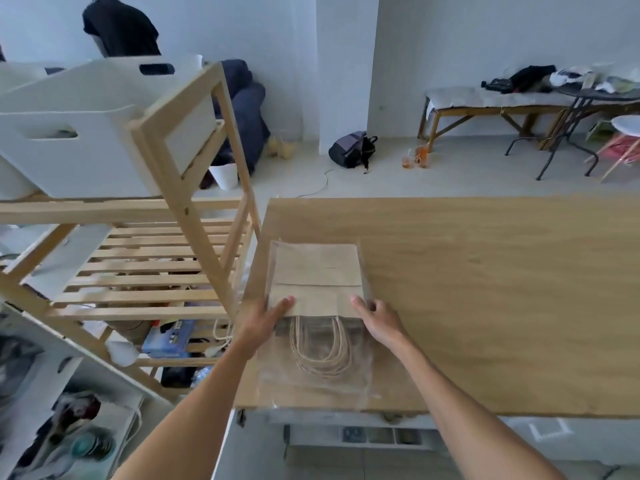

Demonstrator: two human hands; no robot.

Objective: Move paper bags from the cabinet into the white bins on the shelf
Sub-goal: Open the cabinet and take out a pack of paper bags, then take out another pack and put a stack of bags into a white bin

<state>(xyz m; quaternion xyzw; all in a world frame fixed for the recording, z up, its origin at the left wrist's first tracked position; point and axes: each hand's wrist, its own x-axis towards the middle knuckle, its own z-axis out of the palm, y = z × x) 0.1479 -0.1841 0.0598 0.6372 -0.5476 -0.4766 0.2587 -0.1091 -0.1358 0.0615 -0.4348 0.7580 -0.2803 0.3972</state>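
A flat stack of brown paper bags (317, 271) in a clear plastic sleeve lies on the wooden cabinet top (485, 289), near its left front corner. Their twine handles (320, 351) point toward me. My left hand (268, 318) grips the stack's left edge and my right hand (375, 318) grips its right edge, thumbs on top. A white bin (93, 133) with cut-out handles stands on the top level of the wooden shelf (180, 202) to the left. Part of a second white bin (17, 74) shows behind it.
The shelf's slatted middle level (149, 271) lies left of the cabinet; a blue box and clutter lie lower down. An open drawer (363, 436) sits below the cabinet's front edge. A backpack (351, 148), a bench (485, 102) and a dark table stand across the floor.
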